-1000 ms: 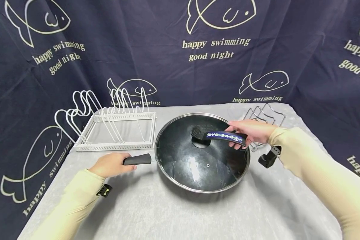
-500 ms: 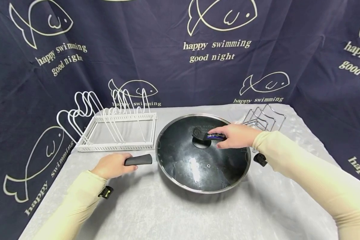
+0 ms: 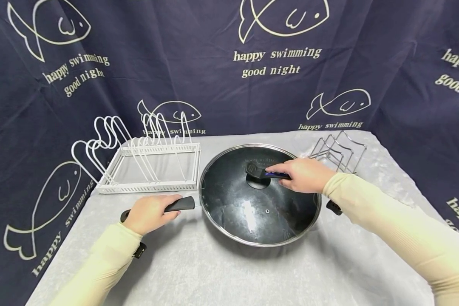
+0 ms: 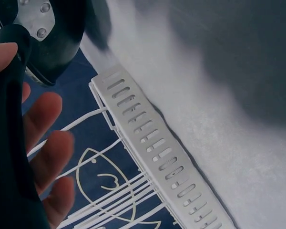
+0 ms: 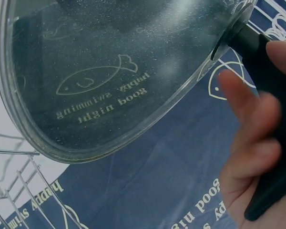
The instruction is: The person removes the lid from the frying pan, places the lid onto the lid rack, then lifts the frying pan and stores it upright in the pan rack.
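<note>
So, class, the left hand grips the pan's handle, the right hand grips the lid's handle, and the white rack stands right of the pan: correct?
Not quite: the white rack stands left of the pan, as the head view shows. The left hand grips the pan's handle and the right hand the lid's handle.

Left hand (image 3: 148, 213) and right hand (image 3: 307, 175) both curled in a grip, backs upward.
The left forearm (image 3: 99, 259), in a cream sleeve, slants up from the lower left; the thumb (image 3: 172, 216) lies on the near side, opposite the bent left fingers (image 4: 52, 152). The right forearm (image 3: 382, 216), likewise sleeved, angles in from the lower right, its hand farther forward; blur makes the firmness of the right fingers (image 5: 260, 117) hard to judge.
</note>
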Action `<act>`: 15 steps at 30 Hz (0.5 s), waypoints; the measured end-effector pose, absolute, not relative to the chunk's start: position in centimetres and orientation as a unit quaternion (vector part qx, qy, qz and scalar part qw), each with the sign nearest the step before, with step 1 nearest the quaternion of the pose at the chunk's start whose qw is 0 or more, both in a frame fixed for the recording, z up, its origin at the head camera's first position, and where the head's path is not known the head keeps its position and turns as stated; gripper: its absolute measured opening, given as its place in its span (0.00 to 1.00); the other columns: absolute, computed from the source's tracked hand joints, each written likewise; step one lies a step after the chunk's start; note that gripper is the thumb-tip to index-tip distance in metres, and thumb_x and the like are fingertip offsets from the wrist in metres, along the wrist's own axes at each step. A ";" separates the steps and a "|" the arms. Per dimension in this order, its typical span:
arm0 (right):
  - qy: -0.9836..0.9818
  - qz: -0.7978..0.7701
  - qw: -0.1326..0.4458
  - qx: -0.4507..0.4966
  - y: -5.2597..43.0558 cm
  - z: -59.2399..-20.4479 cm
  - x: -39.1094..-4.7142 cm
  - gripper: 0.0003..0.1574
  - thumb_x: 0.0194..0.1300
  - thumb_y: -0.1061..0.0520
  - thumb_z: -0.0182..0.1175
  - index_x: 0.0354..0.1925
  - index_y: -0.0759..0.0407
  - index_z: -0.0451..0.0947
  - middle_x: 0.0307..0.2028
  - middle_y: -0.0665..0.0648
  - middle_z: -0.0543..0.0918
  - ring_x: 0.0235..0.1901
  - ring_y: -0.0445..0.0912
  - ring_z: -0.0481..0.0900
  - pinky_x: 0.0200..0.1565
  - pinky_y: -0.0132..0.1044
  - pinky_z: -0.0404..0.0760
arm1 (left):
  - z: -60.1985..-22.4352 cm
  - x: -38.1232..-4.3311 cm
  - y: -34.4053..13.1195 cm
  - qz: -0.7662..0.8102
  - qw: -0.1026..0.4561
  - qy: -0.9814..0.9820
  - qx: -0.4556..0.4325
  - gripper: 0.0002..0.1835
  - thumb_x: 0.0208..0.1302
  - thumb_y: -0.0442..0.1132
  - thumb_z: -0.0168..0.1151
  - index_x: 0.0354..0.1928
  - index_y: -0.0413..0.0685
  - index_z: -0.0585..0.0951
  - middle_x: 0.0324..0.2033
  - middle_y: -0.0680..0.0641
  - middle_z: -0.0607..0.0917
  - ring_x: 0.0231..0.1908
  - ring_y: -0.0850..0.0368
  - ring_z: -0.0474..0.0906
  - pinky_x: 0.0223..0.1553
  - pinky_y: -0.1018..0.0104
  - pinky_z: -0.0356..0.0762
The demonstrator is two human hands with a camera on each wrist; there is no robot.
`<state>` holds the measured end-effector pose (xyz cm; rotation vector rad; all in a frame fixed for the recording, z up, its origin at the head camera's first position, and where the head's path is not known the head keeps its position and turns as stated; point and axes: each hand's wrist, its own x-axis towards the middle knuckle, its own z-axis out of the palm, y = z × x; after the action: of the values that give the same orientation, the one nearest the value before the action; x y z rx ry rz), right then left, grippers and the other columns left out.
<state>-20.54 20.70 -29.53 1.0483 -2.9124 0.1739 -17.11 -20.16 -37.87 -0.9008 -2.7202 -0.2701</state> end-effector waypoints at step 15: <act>-0.945 0.101 -0.003 0.312 20.6 -29.7 -20.8 0.23 0.58 0.58 0.61 0.53 0.48 0.79 0.20 0.46 0.74 0.19 0.42 0.67 0.21 0.38 0.67 | -38.4 -16.9 -20.4 -0.110 0.222 -0.903 -0.351 0.18 0.49 0.46 0.70 0.45 0.52 0.86 0.26 0.54 0.81 0.23 0.58 0.79 0.21 0.62 0.73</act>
<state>-20.77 20.61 -29.70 0.9811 -2.9731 0.3176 -16.91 -20.39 -38.36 -0.9689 -2.4950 -0.3031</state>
